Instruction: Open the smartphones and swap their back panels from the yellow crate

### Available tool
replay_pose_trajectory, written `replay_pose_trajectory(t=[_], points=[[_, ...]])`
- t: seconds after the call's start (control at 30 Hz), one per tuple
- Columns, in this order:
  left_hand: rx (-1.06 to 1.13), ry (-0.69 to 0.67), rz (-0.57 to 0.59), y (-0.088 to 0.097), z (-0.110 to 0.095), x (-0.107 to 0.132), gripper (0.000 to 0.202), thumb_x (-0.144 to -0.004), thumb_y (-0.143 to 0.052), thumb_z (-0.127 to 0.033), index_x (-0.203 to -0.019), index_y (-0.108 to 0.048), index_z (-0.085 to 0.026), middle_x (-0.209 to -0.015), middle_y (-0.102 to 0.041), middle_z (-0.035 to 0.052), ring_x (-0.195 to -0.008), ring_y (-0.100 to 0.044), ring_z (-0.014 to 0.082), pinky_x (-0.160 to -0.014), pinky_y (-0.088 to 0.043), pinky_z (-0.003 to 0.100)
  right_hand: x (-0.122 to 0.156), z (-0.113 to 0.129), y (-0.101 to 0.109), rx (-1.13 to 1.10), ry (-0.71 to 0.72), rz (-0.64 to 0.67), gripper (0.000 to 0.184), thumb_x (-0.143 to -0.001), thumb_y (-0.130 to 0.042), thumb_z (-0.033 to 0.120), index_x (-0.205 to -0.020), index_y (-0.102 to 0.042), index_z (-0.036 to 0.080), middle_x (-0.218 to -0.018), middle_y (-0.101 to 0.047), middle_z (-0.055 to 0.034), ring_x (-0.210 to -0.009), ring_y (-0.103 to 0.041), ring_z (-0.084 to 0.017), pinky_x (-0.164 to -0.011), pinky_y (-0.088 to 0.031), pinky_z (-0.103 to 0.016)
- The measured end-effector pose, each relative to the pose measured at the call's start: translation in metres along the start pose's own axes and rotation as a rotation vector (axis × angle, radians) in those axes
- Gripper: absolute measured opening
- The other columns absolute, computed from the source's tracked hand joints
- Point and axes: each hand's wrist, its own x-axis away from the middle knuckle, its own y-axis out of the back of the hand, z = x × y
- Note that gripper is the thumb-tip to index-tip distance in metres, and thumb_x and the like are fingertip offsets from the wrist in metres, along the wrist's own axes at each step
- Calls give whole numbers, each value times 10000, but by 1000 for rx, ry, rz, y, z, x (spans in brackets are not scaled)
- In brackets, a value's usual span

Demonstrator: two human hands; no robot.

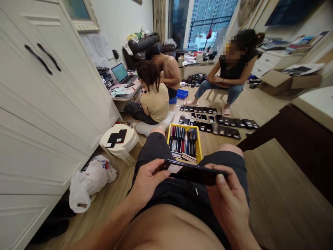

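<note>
A dark smartphone (pixel 195 173) with a white label near one end is held sideways above my lap. My left hand (pixel 149 180) pinches its labelled end between thumb and fingers. At the opposite end, my right hand (pixel 229 194) grips it, thumb on the near face and fingers behind. Between my knees on the floor stands a yellow crate (pixel 199 149), packed with upright phones (pixel 182 142) in rows. Two dark phones (pixel 116 138) lie on a small white stool (pixel 127 140) to the left.
Rows of phones (pixel 225 131) cover the floor ahead. Two people sit by a low desk with a laptop (pixel 122 73); another person (pixel 229 74) sits on a stool. A white plastic bag (pixel 91 180) lies left, a dark table edge (pixel 273 128) juts in right, a cardboard box (pixel 279 81) behind.
</note>
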Motion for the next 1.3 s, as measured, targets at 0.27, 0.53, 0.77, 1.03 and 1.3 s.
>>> replay_pose_trajectory(t=[0.27, 0.53, 0.77, 1.03, 1.3], points=[[-146, -26, 51, 14, -3, 3, 177, -898, -718, -259, -1050, -790, -204, -1011, -790, 33, -949, -718, 178, -918, -556, 288, -12, 29, 10, 664, 160, 499, 220, -981, -644, 258, -1179, -737, 281, -1050, -742, -44, -938, -703, -189, -830, -546, -270], [-453, -142, 94, 19, -15, -5, 215, -914, -697, -290, -1085, -796, -204, -992, -795, 24, -907, -707, 179, -879, -527, 255, -3, 26, -12, 731, 140, 508, 260, -1028, -539, 294, -929, -757, 191, -694, -662, -7, -593, -607, -139, -585, -463, -234], [-34, 29, -71, -9, -4, -12, 304, -869, -739, -412, -1051, -761, -169, -933, -765, 38, -804, -664, 173, -715, -522, 244, 13, 4, -15, 507, -94, 278, 343, -999, -568, 421, -829, -737, 176, -679, -621, -18, -606, -544, -163, -548, -422, -247], [-501, 57, 12, -26, 6, 2, 461, -979, -500, -548, -697, -543, -186, -563, -553, -28, -532, -565, 138, -526, -405, 240, 15, -6, -8, 451, -328, 145, 499, -943, -588, 594, -668, -537, 180, -656, -432, 0, -625, -375, -138, -531, -335, -243], [-783, -231, -113, -31, -6, -6, 496, -970, -526, -354, -573, -274, -195, -530, -284, -66, -515, -299, 84, -526, -214, 266, 20, -7, -17, 608, -257, 133, 580, -955, -494, 655, -610, -314, 225, -616, -267, 28, -579, -250, -114, -493, -222, -257]])
